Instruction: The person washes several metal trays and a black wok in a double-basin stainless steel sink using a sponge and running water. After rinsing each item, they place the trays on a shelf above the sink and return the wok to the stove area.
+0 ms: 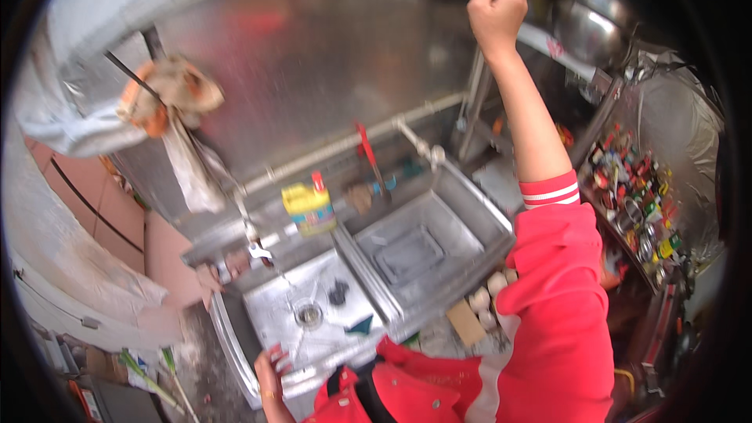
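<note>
My right hand (498, 6) is raised high beside a metal shelf, its fingers curled; whether anything is between them is hidden. Low in the picture, my left hand (271, 364) is at the front edge of the left basin of a stainless steel double sink (388, 305), fingers spread and holding nothing. In that basin lie a dark scrubber (338, 292) and a green scrap (359, 326) near the drain (308, 316). A shallow puddle of water shows in the right basin (411, 247). Behind the left basin stands a yellow jug with a red cap (308, 208).
Two taps (258, 249) (436, 155) rise behind the sink. A red-handled tool (367, 150) leans at the back wall. Cloths (176, 94) hang at left. A metal pot (593, 32) stands on the right shelf, above a table crowded with bottles and jars (637, 205).
</note>
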The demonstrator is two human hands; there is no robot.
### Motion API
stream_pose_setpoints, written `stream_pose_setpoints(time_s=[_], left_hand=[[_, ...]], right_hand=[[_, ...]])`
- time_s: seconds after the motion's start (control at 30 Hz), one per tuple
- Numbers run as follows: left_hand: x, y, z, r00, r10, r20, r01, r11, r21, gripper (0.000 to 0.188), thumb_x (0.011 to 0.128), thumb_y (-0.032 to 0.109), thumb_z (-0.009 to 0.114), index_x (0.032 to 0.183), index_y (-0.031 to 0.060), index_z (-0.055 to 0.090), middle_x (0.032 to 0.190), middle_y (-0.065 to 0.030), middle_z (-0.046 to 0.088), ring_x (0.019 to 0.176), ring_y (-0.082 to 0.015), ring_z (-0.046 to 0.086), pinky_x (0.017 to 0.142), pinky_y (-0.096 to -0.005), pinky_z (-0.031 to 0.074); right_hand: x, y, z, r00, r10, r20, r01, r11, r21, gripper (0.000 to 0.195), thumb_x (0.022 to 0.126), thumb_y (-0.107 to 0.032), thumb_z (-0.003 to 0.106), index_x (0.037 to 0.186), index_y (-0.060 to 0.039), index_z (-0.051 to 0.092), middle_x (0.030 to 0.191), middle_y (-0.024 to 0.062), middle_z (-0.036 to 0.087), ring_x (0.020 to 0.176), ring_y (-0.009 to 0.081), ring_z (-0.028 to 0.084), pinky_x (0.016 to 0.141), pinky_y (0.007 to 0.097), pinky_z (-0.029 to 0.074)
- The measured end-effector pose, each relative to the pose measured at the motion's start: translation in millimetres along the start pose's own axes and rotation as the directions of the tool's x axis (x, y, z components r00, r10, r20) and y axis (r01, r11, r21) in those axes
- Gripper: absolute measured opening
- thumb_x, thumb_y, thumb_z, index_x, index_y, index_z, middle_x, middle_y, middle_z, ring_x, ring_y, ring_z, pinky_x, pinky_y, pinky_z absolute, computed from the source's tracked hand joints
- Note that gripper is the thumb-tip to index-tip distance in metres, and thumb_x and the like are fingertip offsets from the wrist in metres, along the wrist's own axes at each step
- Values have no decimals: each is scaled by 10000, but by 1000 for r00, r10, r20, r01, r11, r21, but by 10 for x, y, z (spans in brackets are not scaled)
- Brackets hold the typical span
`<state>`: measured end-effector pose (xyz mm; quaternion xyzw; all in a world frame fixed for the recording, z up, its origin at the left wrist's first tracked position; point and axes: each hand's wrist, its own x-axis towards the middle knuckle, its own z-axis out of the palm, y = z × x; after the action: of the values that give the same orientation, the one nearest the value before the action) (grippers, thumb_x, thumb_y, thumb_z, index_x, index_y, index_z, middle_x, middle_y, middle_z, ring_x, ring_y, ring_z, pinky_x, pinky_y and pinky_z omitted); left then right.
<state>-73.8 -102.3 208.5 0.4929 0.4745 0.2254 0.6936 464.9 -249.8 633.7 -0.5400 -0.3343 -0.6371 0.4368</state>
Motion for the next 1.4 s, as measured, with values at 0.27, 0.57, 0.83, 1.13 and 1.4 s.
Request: stream_pose_setpoints(time_s=[0.27, 0.57, 0.83, 1.13, 1.4], left_hand=[[70, -177, 290, 967, -212, 142, 197, 974, 111, 296, 845, 297, 449, 951, 40, 551, 1182, -101, 515, 959, -226, 564, 681, -309, 487], [-163, -435, -15, 893, -443, -86, 448, 849, 279, 296, 871, 273, 445, 1004, 23, 531, 1154, -99, 536, 946, -226, 572, 694, -310, 483], [-159, -435, 33, 863, -489, -124, 505, 831, 235, 284, 879, 244, 437, 1030, 20, 526, 1155, -100, 537, 957, -223, 570, 704, -300, 477], [242, -441, 313, 877, -467, 116, 448, 880, 159, 329, 884, 245, 425, 1100, 9, 503, 1184, -120, 515, 988, -215, 557, 757, -305, 467], [725, -237, 501, 831, -391, 397, 401, 914, 61, 566, 878, 440, 398, 1264, 28, 349, 1164, -143, 521, 996, -220, 551, 772, -322, 465]], right_hand=[[-5002, 268, -1140, -299, 804, 515, -740, 145, -656, 57, 679, -75, 565, 724, -43, 550, 659, 44, 566, 588, 151, 543, 516, 301, 449], [-7631, -272, -2099, -658, 723, -211, -418, -583, -696, 425, 678, -114, 587, 1072, 36, 532, 1001, 172, 575, 869, 286, 571, 682, 393, 476], [-6789, -300, -1748, -717, 676, -171, -404, -602, -689, 248, 753, -112, 531, 962, 17, 489, 932, 172, 543, 745, 244, 561, 522, 336, 491], [-4920, 138, -1580, -565, 792, 230, -719, -336, -608, 105, 763, -77, 547, 718, -6, 485, 614, 60, 514, 389, 109, 429, 341, 223, 355], [-4345, -1769, -1675, -562, 608, 561, -820, -318, -476, 158, 866, -198, 536, 878, -45, 496, 683, 16, 554, 519, 68, 498, 435, 195, 398]])
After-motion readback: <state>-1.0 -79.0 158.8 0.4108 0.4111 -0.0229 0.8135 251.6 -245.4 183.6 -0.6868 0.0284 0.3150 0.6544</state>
